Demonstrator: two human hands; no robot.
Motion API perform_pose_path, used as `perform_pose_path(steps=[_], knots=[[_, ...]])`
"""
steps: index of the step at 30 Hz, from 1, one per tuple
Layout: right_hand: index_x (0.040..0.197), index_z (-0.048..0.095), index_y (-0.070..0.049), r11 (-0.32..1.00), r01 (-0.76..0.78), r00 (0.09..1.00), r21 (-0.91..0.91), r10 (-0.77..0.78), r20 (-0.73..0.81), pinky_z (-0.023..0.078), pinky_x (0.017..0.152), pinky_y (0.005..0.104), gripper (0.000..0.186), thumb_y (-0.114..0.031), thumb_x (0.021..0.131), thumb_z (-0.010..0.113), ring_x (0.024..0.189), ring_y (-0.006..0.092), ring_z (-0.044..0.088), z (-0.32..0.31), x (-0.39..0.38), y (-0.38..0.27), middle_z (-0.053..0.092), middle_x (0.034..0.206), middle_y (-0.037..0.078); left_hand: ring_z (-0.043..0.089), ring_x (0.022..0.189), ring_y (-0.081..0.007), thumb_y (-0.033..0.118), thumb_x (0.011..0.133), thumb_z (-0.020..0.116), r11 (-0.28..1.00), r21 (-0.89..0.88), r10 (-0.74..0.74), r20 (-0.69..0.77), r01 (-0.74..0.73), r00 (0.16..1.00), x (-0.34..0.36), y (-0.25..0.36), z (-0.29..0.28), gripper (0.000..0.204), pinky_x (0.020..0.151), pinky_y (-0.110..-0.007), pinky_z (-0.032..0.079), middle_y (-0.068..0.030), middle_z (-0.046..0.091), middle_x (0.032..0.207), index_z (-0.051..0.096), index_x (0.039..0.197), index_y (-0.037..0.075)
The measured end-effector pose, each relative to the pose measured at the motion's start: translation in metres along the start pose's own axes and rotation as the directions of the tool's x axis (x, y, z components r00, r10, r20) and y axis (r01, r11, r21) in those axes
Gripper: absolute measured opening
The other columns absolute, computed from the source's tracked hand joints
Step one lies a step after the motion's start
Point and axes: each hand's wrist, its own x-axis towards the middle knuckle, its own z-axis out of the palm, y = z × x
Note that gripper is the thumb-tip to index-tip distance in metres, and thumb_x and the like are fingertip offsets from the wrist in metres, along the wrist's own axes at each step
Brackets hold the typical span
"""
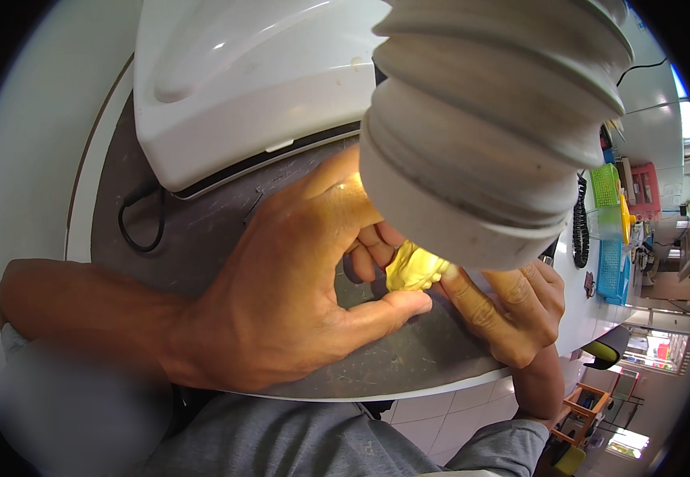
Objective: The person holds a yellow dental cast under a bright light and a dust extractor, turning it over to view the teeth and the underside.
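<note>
My left hand (293, 266) is closed round a small yellow moulded model (415, 266), which looks like a dental cast with tooth-like bumps along its lower right edge. The thumb presses its underside and the other fingers curl behind it. My right hand (512, 314) has its fingers bent, with one fingertip on the model's right side; its other fingertips are partly hidden under a wide ribbed grey hose (492, 135) that hangs over both hands. Light falls on the model just below the hose's rim.
A white bench machine (241, 79) stands behind my left hand on the grey worktop (154, 294), beside a black cable (134, 238). Along the right are a green basket (604, 185), a blue basket (612, 272), a pink rack (644, 191) and a black coiled cord (580, 226).
</note>
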Motion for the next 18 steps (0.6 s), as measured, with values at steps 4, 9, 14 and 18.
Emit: perform_pose_path(steps=[4,9,14,18], knots=[[0.094,0.074,-0.001,1.0,-0.003,1.0,0.003,0.003,0.002,0.061,0.079,0.035,0.027,-0.007,0.068,0.072,0.098,0.032,0.07,-0.0002,-0.0001,-0.0001,0.068,0.111,0.019,0.067,0.092,-0.0152,0.006,0.071,0.086,1.0,-0.019,-0.015,-0.002,0.015,1.0,0.0002,0.0003,0.0001,0.045,0.083,-0.029,0.053,-0.0109,0.07,0.1,0.064,0.109,-0.002],[0.094,0.074,0.0,1.0,0.007,1.0,-0.001,-0.007,-0.006,0.061,0.079,0.0349,0.026,-0.006,0.069,0.072,0.098,0.0318,0.07,0.0005,0.0004,0.0006,0.068,0.111,0.019,0.067,0.092,-0.0153,0.007,0.071,0.086,1.0,0.007,-0.005,0.003,0.005,1.0,0.0004,0.0003,-0.0005,0.046,0.083,-0.029,0.053,-0.011,0.07,0.1,0.064,0.11,-0.003],[0.096,0.074,0.0,1.0,0.0,1.0,-0.001,0.0,0.002,0.06,0.079,0.0347,0.028,-0.006,0.069,0.072,0.098,0.0316,0.07,-0.0006,0.0002,0.0005,0.068,0.11,0.019,0.066,0.093,-0.0157,0.007,0.072,0.085,0.999,-0.031,-0.016,-0.014,0.016,1.0,-0.0001,-0.001,0.0012,0.044,0.084,-0.029,0.052,-0.0107,0.07,0.101,0.064,0.11,-0.003],[0.098,0.074,0.0,1.0,0.008,1.0,-0.007,-0.008,-0.02,0.06,0.079,0.034,0.03,-0.007,0.069,0.07,0.098,0.0311,0.07,0.0016,0.0009,0.0034,0.069,0.109,0.018,0.066,0.095,-0.0152,0.009,0.076,0.083,0.979,-0.168,-0.117,-0.014,0.113,0.993,0.0013,-0.0015,0.0026,0.04,0.085,-0.029,0.052,-0.0096,0.07,0.102,0.064,0.11,-0.002]])
